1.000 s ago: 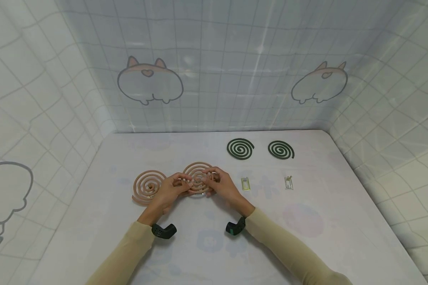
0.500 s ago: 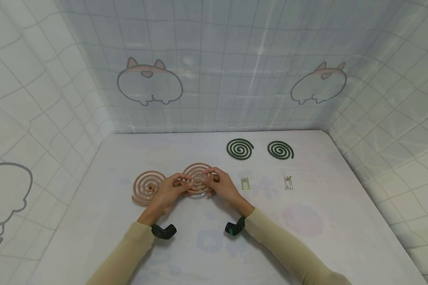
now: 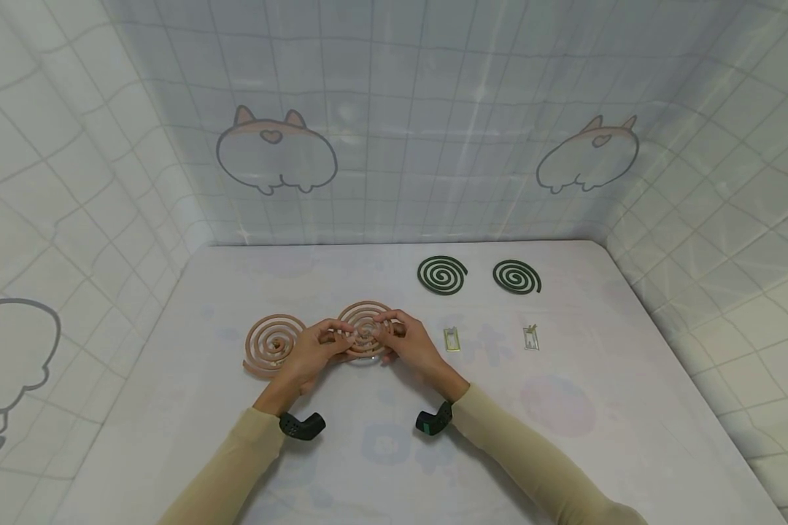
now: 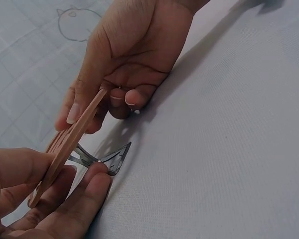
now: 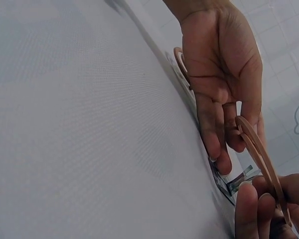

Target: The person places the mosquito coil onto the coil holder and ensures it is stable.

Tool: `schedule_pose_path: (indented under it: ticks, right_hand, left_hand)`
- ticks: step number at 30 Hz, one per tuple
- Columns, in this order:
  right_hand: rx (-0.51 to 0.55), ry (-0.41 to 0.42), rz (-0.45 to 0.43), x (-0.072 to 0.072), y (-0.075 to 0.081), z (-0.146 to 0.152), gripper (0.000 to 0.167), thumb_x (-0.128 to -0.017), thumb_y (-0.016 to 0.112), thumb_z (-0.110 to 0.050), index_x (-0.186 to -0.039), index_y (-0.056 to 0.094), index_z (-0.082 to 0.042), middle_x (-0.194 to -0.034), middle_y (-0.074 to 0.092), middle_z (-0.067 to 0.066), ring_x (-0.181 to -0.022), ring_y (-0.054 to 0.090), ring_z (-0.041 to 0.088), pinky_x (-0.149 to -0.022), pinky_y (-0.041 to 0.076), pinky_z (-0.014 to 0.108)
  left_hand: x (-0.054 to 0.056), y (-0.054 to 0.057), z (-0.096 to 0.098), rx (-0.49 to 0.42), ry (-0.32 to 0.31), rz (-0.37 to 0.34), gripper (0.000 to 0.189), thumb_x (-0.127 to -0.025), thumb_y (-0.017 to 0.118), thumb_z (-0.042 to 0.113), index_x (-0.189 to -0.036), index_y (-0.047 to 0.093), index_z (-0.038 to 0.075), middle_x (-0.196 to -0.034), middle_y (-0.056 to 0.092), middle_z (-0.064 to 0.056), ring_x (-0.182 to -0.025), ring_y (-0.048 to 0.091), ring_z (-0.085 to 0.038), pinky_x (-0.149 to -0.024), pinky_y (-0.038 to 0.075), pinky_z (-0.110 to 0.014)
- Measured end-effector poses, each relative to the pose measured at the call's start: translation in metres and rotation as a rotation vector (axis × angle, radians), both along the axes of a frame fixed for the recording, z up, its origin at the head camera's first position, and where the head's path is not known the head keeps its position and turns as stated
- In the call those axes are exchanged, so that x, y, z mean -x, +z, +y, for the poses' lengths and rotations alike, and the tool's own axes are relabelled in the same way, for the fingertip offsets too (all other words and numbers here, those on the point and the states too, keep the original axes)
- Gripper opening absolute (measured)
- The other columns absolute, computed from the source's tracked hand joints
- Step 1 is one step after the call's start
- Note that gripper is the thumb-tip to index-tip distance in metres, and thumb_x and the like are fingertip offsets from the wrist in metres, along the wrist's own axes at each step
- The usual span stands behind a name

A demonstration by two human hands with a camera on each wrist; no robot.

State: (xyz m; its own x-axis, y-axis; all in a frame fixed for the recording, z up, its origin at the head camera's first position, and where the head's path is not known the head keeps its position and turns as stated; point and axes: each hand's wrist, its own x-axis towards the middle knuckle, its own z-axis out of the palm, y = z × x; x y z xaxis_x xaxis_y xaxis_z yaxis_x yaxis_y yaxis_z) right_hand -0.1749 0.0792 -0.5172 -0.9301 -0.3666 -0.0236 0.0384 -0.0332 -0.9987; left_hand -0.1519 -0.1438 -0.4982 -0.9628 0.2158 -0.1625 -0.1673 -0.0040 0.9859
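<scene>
A brown mosquito coil (image 3: 365, 302) stands tipped up between both hands, just above the table. My left hand (image 3: 317, 351) pinches its left side between thumb and fingers, while my right hand (image 3: 415, 347) grips the right side near the centre. Below the coil, a thin metal stand (image 4: 118, 162) rests on the table, its narrow strip reaching up towards the coil's back. Fingertips of the left hand (image 4: 50, 189) touch that stand in the left wrist view. Where strip and coil meet is hidden. Beside the left wrist lies a second brown coil (image 3: 247, 341) with a small piece at its middle.
Two dark green coils, a left one (image 3: 442, 275) and a right one (image 3: 516, 276), lie at the back right. Nearer sit a yellowish metal stand (image 3: 452, 339) and a silvery one (image 3: 531, 337). A patterned curtain (image 3: 394, 146) encloses the white table (image 3: 381, 481).
Almost nothing differs. The held coil's top edge has tilted very slightly lower; both hands keep their grip in the same place.
</scene>
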Motion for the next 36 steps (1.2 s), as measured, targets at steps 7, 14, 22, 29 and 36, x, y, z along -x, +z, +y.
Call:
schedule_pose_path:
  ticks: [7, 14, 22, 29, 36]
  right_hand:
    - [-0.011, 0.006, -0.004, -0.0006, 0.0001, 0.0009, 0.032, -0.101, 0.069, -0.014, -0.132, 0.062, -0.007, -0.099, 0.069, 0.022, -0.067, 0.063, 0.021, -0.064, 0.062, 0.037]
    - [-0.008, 0.004, -0.003, -0.001, 0.0003, -0.0001, 0.034, -0.1, 0.07, -0.017, -0.132, 0.062, -0.008, -0.098, 0.069, 0.023, -0.067, 0.061, 0.022, -0.064, 0.062, 0.037]
    - [-0.008, 0.002, 0.002, -0.0007, 0.0002, -0.0005, 0.031, -0.101, 0.07, -0.015, -0.13, 0.063, -0.008, -0.1, 0.071, 0.021, -0.071, 0.064, 0.02, -0.065, 0.06, 0.033]
    - [0.016, -0.003, 0.001, -0.0003, -0.0016, -0.0011, 0.03, -0.101, 0.069, -0.012, -0.13, 0.063, -0.005, -0.109, 0.073, 0.019, -0.085, 0.068, 0.018, -0.071, 0.059, 0.028]
    - [0.0, -0.026, -0.011, -0.0029, 0.0007, -0.0033, 0.031, -0.1, 0.071, -0.012, -0.13, 0.064, -0.008, -0.109, 0.071, 0.018, -0.088, 0.069, 0.02, -0.073, 0.06, 0.029]
  left_hand:
    - [-0.0012, 0.0008, -0.0004, 0.022, 0.002, 0.0, 0.029, -0.102, 0.064, 0.001, -0.129, 0.058, -0.008, -0.11, 0.063, -0.021, -0.097, 0.069, -0.03, -0.091, 0.06, -0.042]
    - [-0.0009, 0.0019, -0.0001, 0.026, 0.025, -0.007, 0.028, -0.101, 0.064, 0.0, -0.127, 0.059, -0.008, -0.107, 0.064, -0.018, -0.095, 0.067, -0.025, -0.088, 0.061, -0.038]
    - [-0.0016, 0.001, 0.0001, 0.018, 0.015, 0.003, 0.027, -0.101, 0.063, -0.001, -0.127, 0.059, -0.008, -0.111, 0.062, -0.02, -0.098, 0.066, -0.025, -0.09, 0.061, -0.04]
    - [-0.0018, 0.0007, 0.0006, 0.023, 0.022, -0.003, 0.026, -0.101, 0.062, -0.001, -0.127, 0.059, -0.008, -0.11, 0.061, -0.02, -0.098, 0.066, -0.026, -0.09, 0.061, -0.039]
    - [-0.0014, -0.0004, 0.0002, 0.012, 0.021, 0.0, 0.027, -0.102, 0.062, -0.001, -0.128, 0.058, -0.008, -0.109, 0.061, -0.019, -0.097, 0.067, -0.026, -0.09, 0.061, -0.04]
